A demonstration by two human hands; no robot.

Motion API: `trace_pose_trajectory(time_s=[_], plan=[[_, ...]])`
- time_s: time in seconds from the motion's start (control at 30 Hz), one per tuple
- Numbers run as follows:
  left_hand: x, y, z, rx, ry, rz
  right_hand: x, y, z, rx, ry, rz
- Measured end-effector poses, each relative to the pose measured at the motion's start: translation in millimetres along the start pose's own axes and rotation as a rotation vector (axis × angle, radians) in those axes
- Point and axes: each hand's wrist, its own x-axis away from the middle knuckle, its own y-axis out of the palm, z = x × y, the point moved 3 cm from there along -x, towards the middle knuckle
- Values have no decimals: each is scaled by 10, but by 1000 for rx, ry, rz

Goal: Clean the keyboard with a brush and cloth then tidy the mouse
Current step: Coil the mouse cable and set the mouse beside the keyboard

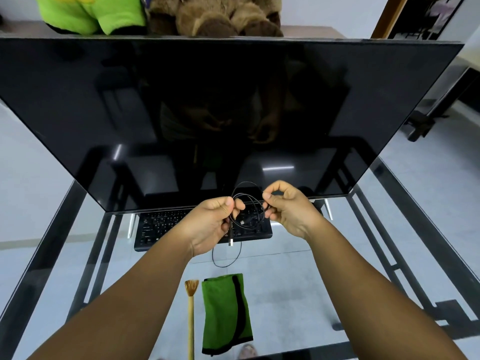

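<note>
Head view, looking down: a thin black cable (248, 203) is gathered into loose loops in the air above the keyboard (161, 226). The left hand (210, 224) has its grip closed on the loops, thumb pressed over the strands, and a USB plug (230, 241) hangs from below this hand. The right hand (288, 209) has its grip pinched narrow on the opposite side of the loops, thumb against forefinger. One further loop of the cable hangs down to the tabletop (298, 268) just in front of the keyboard. No mouse body can be made out; it may be hidden behind the hands.

The keyboard is black and lies flat on the glass tabletop, its far edge tucked under the lower edge of a large dark monitor (220, 113). The screen is off and carries a dim reflection of both hands.

Nearer the person, a brush (191, 307) with a pale wooden handle lies with its bristles pointing toward the keyboard. Just beside it, to the right and not touching, lies a folded green cloth (223, 313) with black trim.

Behind the monitor sit a brown plush toy (215, 16) and a bright green plush toy (91, 14).
</note>
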Motion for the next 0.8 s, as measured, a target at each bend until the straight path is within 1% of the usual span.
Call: trace_pose_trajectory(time_s=[0.1,0.17,0.23,0.33,0.4,0.47,0.53,0.67,0.8], plan=[[-16,-35,24,-29,12,4,-12,-11,-21,6,2,-41],[-32,-43,32,-66,28,3,-24,-15,-36,-32,23,-65],[-54,-48,32,-119,43,-14,-38,-4,-51,-94,76,-94],[-77,-51,42,-220,65,-51,-72,-8,-52,-181,168,-89],[-89,-54,48,-285,75,-44,-89,-9,-32,-188,215,-107],[-106,-64,48,-328,82,-13,-92,2,-7,-123,223,-145],[-119,-82,46,-346,81,24,-101,6,20,-48,187,-165],[-126,-155,54,-370,87,129,-93,-38,14,24,82,-165],[-119,-187,57,-360,86,197,-43,-40,-44,188,19,-158]])
